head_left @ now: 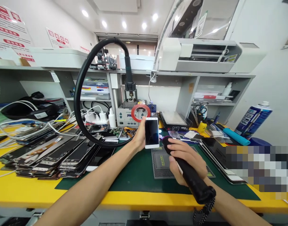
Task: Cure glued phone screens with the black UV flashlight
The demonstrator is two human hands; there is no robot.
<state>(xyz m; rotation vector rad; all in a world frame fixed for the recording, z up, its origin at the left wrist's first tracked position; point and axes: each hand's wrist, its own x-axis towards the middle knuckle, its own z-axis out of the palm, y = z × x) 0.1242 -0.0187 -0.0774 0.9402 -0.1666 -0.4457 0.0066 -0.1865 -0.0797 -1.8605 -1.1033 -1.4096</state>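
My left hand [139,135] holds a white smartphone [151,132] upright by its left edge, dark screen facing me, above the green mat [139,172]. My right hand [185,158] is wrapped round a thick black tool handle [191,177]; its tip points up towards the phone's lower right corner and a coiled cord hangs from its near end. Just under the phone lies a dark gridded pad [161,163].
Stacks of phone screens [54,153] cover the yellow bench at left. A thick black hose [80,94] loops up to a rework station [127,114], with a red tape roll [140,113] beside it. A blue spray can [253,119] and flat panels [216,153] lie right.
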